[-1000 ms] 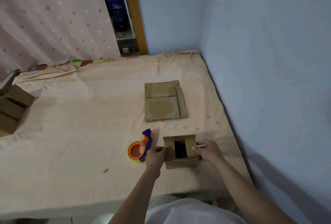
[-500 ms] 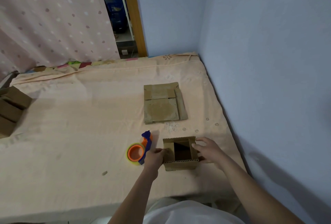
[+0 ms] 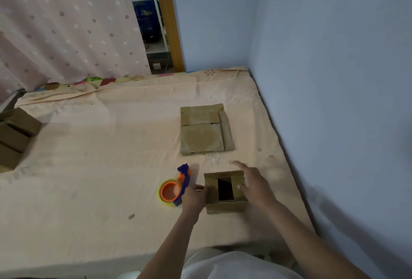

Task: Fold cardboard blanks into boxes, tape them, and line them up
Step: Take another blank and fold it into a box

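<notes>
The right hand (image 3: 254, 184) had come off the box (image 3: 225, 191) since a moment before and hovered over its right side, fingers spread, grasping nothing. The left hand (image 3: 193, 196) still pinched the box's left wall. The half-folded box stood on the bed (image 3: 100, 167) near its front edge, top flaps open, its inside too dark to read. The tape dispenser (image 3: 175, 187) lay just left, partly behind the left hand. Flat blanks (image 3: 206, 130) lay farther back. Finished boxes (image 3: 15, 136) at far left were cut off by the frame.
</notes>
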### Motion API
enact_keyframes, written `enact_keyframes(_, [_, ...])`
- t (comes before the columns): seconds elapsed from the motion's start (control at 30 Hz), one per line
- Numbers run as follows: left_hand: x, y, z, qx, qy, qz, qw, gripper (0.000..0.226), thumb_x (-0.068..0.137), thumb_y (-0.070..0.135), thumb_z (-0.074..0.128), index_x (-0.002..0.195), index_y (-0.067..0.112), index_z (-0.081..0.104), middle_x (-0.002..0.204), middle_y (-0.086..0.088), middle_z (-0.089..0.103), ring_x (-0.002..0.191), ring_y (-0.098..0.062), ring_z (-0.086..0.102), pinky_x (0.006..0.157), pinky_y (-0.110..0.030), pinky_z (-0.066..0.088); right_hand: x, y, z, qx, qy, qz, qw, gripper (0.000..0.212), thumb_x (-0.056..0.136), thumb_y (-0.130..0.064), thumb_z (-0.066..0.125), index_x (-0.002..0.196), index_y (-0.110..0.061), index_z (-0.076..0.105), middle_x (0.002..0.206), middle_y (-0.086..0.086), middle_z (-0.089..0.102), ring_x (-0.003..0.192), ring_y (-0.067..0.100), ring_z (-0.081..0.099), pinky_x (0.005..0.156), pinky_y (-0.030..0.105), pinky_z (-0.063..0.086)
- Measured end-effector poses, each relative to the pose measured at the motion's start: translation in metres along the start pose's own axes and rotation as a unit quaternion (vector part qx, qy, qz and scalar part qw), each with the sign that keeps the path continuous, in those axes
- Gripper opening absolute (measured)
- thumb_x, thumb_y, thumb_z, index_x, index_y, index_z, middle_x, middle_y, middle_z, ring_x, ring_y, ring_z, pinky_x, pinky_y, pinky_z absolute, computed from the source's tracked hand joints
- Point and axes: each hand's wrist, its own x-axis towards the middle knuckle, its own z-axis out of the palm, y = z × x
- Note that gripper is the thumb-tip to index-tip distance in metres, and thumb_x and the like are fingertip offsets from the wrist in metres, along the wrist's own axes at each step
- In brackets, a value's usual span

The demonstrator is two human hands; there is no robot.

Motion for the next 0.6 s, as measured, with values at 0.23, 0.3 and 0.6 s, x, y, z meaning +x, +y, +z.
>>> enact_keyframes(0.23, [-0.001,0.0,-0.004,-0.073,-0.066,-0.012,0.995,0.034,0.086,0.034,0.074,0.108,0.01,0.068,0.095,-0.009,0.071,0.089,-0.022,0.068,0.075,-0.035,0.061,-0.006,0.019,0.005,0.002,-0.024,-0.023,0.999,0.05,0.101,-0.006,0.048,0.13,-0.044,0.062,0.152,0.003,0.046,0.14,0.021,0.045,0.114,0.027,0.036])
enact_keyframes(0.3, [-0.004,0.001,-0.005,-0.101,-0.097,-0.021,0.99,0.034,0.085,0.038,0.074,0.103,0.01,0.07,0.097,-0.009,0.073,0.091,-0.023,0.069,0.077,-0.036,0.059,-0.007,0.019,0.005,0.016,-0.03,-0.013,0.999,0.056,0.101,-0.005,0.045,0.127,-0.052,0.06,0.154,0.005,0.044,0.143,0.022,0.041,0.117,0.03,0.034])
enact_keyframes(0.6, [-0.001,0.009,-0.007,-0.093,-0.079,-0.045,0.991,0.028,0.088,0.033,0.074,0.096,0.006,0.071,0.094,-0.012,0.073,0.087,-0.026,0.07,0.075,-0.04,0.061,-0.012,0.002,-0.021,0.11,-0.178,0.071,0.975,0.06,0.08,-0.08,0.055,0.135,-0.057,0.051,0.161,-0.009,0.026,0.15,0.018,0.027,0.119,0.036,0.026])
